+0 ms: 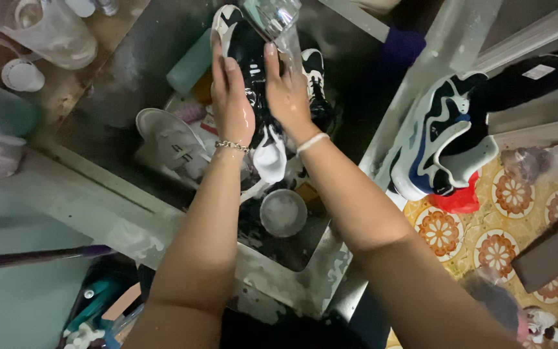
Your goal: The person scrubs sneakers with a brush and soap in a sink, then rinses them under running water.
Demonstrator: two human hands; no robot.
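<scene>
A black and white sneaker (pixel 248 45) is held over a steel sink (pixel 130 84), under a running tap (pixel 271 14). My left hand (pixel 230 97) grips the shoe's left side, a chain bracelet on the wrist. My right hand (pixel 287 94) presses on its right side, a white band on the wrist. Water runs down over the shoe between the two hands. A second black and white shoe (pixel 314 81) lies just behind my right hand in the sink.
A white sneaker (pixel 170 139) lies in the sink at left beside a round metal bowl (pixel 283 212). A blue, black and white sneaker (pixel 444 139) rests on the ledge at right. Clear plastic jugs (pixel 46 29) stand at upper left. Patterned floor tiles (pixel 505 239) show at right.
</scene>
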